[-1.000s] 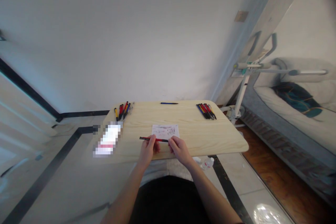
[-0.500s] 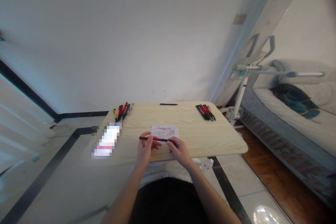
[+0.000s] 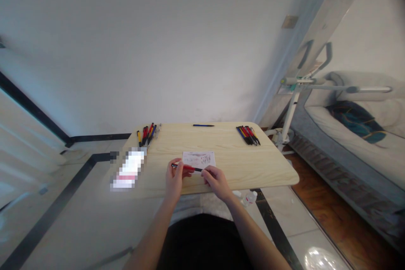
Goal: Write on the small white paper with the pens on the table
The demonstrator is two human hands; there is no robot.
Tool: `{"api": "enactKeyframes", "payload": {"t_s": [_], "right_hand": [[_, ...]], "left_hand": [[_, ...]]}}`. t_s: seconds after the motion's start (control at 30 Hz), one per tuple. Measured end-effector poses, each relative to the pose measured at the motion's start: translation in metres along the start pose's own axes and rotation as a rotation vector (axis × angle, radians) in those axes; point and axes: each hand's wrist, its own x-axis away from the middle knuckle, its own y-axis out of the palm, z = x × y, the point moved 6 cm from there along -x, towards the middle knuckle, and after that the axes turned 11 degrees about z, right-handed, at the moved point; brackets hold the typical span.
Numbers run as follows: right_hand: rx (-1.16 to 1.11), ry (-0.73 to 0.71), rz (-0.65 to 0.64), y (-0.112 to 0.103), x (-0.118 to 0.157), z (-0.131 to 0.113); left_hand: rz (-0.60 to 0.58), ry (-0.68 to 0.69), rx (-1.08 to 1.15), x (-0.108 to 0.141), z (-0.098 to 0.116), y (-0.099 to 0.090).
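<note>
A red and black pen [image 3: 189, 167] lies nearly level between my two hands, above the near part of the wooden table [image 3: 234, 168]. My left hand [image 3: 176, 176] pinches its barrel between thumb and fingers. At the dark right end, the fingertips of my right hand [image 3: 217, 180] close on the pen's tip. Just beyond the pen is a white sheet of paper [image 3: 198, 158] with dark marks on it, its near edge partly covered by my hands.
Several pens [image 3: 148, 134] lie at the table's far left, several more [image 3: 248, 135] at the far right. One blue pen [image 3: 203, 125] rests by the wall. A blurred-out bright object [image 3: 129, 168] is at left. A plastic bottle [image 3: 250, 198] stands below the table's front edge.
The pen has shifted slightly to the right in my left hand, so less of its left end sticks out. Both hands stay in nearly the same place.
</note>
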Motion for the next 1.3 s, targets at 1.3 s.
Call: {"api": "enactKeyframes", "payload": {"t_s": [1.3], "right_hand": [[0.001, -0.027, 0.035, -0.0024, -0.0020, -0.0064]], "left_hand": [[0.061, 0.038, -0.021, 0.0003, 0.0002, -0.0051]]}}
